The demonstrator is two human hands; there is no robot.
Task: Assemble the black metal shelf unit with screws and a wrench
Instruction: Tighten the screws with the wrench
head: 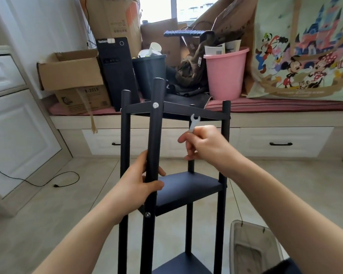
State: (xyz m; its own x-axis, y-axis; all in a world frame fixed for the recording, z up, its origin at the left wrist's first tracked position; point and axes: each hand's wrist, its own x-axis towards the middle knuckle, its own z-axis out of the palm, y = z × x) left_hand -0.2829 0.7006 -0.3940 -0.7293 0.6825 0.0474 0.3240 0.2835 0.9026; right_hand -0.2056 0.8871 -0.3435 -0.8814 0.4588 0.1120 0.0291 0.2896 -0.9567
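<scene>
The black metal shelf unit (186, 186) stands upright on the tiled floor right in front of the person, and both hands are up against it. It's got four round posts and dark shelf panels, one level up above the hands, one just below them, and another lower down near the bottom edge. The near post (153, 135) runs straight up through the left hand, with a silver screw (155, 105) well above that hand at the top shelf and another screw (147, 214) just below the hand at the middle shelf.

Beyond the hands there's a window bench piled with stuff: a big cartoon tote bag (305, 48) off to the far right, cardboard boxes (71, 72) to the far left, a black PC tower (117, 72), and a pink bucket (225, 74) above the right hand. A clear plastic bin (253, 248) sits on the floor below the right forearm.

Left hand (141, 184) is wrapped around the near post, thumb across the front, fingers curled behind. Right hand (204, 143) is closed on a small silver wrench (193, 123), pinching the handle end so the open jaw end sticks up, just under the front rail of the top shelf, not touching any screw
</scene>
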